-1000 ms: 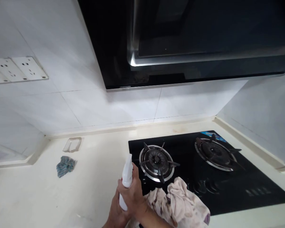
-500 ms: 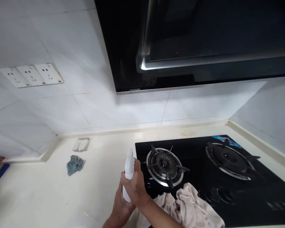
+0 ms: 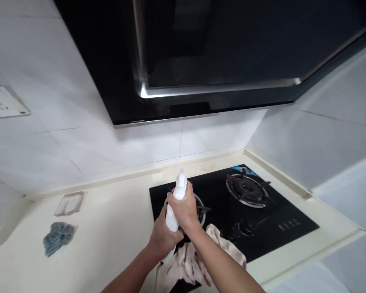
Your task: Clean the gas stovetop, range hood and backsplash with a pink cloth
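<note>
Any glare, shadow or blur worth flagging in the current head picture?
Head view: bright glare on the metal trim of the dark range hood, strongest near its left corner; soft shadow on the wall below; markings on the hob too blurred to read; white spray bottle clearly outlined.

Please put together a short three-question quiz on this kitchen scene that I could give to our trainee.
1. Multiple choice: what do the left hand and the right hand hold together?
A) a frying pan
B) a white spray bottle
C) a kettle

2. True or false: the crumpled blue-grey cloth lies on the pale counter, left of the black hob in the picture.

3. Fill in the gap: the hand whose grip is higher on the white spray bottle is the ____ one.

Key: 1. B; 2. true; 3. right.
</note>
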Tool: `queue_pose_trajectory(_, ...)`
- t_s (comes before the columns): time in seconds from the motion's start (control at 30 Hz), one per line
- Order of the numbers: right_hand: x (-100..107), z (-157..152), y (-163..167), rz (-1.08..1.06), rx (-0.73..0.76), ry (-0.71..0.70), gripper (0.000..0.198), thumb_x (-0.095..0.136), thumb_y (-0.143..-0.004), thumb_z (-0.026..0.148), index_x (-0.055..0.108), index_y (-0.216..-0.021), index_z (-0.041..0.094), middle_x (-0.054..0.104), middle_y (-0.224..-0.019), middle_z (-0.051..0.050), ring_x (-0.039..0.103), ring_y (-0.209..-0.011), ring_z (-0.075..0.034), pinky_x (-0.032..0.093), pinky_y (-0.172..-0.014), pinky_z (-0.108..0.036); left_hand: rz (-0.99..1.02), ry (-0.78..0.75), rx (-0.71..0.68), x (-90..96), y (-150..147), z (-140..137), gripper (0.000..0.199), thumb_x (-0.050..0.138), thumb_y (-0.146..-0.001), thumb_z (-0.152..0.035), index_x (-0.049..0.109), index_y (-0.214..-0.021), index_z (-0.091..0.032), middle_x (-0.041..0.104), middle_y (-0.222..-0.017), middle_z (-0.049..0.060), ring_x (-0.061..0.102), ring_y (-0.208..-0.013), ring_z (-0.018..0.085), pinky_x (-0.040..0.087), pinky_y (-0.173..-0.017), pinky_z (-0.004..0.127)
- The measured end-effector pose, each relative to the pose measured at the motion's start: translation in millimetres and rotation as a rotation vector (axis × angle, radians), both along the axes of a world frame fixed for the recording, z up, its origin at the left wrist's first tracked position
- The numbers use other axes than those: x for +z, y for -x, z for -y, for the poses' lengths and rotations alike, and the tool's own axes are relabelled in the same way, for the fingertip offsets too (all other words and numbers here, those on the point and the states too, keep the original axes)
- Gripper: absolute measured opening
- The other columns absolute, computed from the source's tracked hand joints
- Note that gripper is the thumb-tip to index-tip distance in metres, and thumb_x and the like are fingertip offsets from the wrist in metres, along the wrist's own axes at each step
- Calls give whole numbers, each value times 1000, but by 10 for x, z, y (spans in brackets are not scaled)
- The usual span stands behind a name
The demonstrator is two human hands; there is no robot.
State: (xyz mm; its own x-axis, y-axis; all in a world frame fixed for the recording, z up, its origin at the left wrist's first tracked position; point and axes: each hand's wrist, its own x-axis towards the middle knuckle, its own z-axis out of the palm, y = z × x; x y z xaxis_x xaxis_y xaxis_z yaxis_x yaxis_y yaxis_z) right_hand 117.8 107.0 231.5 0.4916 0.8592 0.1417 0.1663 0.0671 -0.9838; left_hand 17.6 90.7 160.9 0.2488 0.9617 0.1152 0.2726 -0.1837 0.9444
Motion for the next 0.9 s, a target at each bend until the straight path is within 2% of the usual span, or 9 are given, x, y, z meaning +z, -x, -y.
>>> queue_pose_trajectory(0.13, 30, -120, -562, 43, -39, 49, 50, 62, -67, 34, 51, -114, 21, 65, -87, -2, 63, -77, -21, 50, -71, -32, 40, -1, -39, 11, -567, -165, 59, 73, -58, -19, 53, -114, -18, 70, -99, 4, 64, -86, 21, 51, -76, 31)
queue_pose_trajectory(0.3, -208, -413, -1318, 30, -44, 87, 55, 62, -68, 33, 50, -120, 19, 68, -96, -6, 66, -85, -24, 52, -75, -33, 60, 3, -71, -166, -1299, -399, 51, 71, -59, -19, 55, -107, -18, 70, -92, 3, 62, -79, 19, 50, -70, 29)
queue_pose_trajectory(0.4, -335, -599, -1753, 14, -3, 108, 59, 62, -68, 29, 48, -124, 17, 69, -102, -9, 68, -92, -25, 52, -80, -34, 37, 19, -35, -249, -1716, -546, 47, 71, -57, -20, 56, -101, -18, 70, -87, 1, 61, -75, 19, 50, -66, 29)
queue_pose_trajectory(0.53, -419, -803, -2192, 5, 83, 186, 57, 61, -70, 25, 48, -126, 16, 70, -103, -10, 68, -92, -26, 52, -80, -34, -41, 65, 82, -282, -2177, -692, 44, 72, -54, -21, 59, -97, -19, 70, -83, 1, 62, -74, 20, 50, -67, 30)
queue_pose_trajectory(0.7, -502, -978, -2469, 61, 115, 308, 45, 59, -74, 19, 52, -118, 15, 70, -101, -12, 68, -96, -28, 50, -83, -35, -58, 191, 188, -341, -2520, -778, 49, 73, -50, -19, 60, -98, -19, 69, -79, 0, 60, -71, 19, 49, -64, 29)
queue_pose_trajectory(0.8, -548, -1071, -2562, 45, 137, 361, 45, 60, -76, 21, 51, -120, 14, 70, -103, -13, 68, -100, -29, 49, -86, -37, 1, 229, 171, -399, -2611, -829, 46, 75, -52, -22, 62, -95, -18, 69, -79, -1, 59, -71, 18, 49, -66, 28)
queue_pose_trajectory(0.9, -566, -1154, -2643, 27, 155, 349, 51, 63, -76, 26, 49, -124, 15, 70, -108, -13, 67, -101, -29, 49, -87, -37, 45, 247, 134, -431, -2657, -897, 46, 78, -54, -26, 62, -97, -17, 69, -84, 0, 59, -73, 17, 49, -69, 28)
